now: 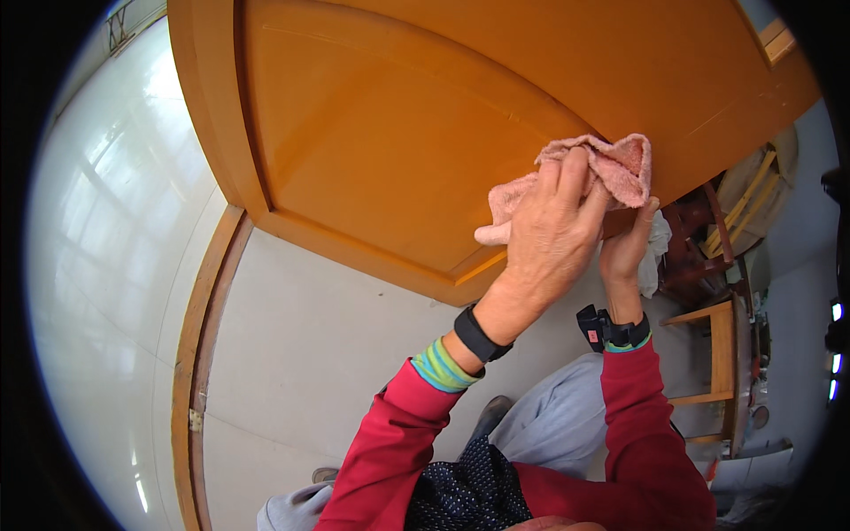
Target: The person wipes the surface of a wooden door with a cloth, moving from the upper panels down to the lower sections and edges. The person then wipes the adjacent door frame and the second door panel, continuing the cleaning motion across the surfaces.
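Observation:
An orange-brown wooden door panel (372,126) with a raised moulding fills the upper part of the view. My left hand (554,222) presses a crumpled pink terry cloth (624,174) against the door, near its lower right edge. The cloth bunches up above and to the left of the fingers. Close beside it, my right hand (627,252) is at the door's edge with one digit pointing up. Its other fingers are hidden behind my left hand and the door, so its grip is unclear. Black bands circle both wrists.
A wooden threshold strip (192,372) crosses the pale tiled floor (299,345) at left. Right of the door are a dark red wooden chair (690,226), a white plastic bag (654,255) and a wooden stool-like frame (720,352). Small items line the right wall.

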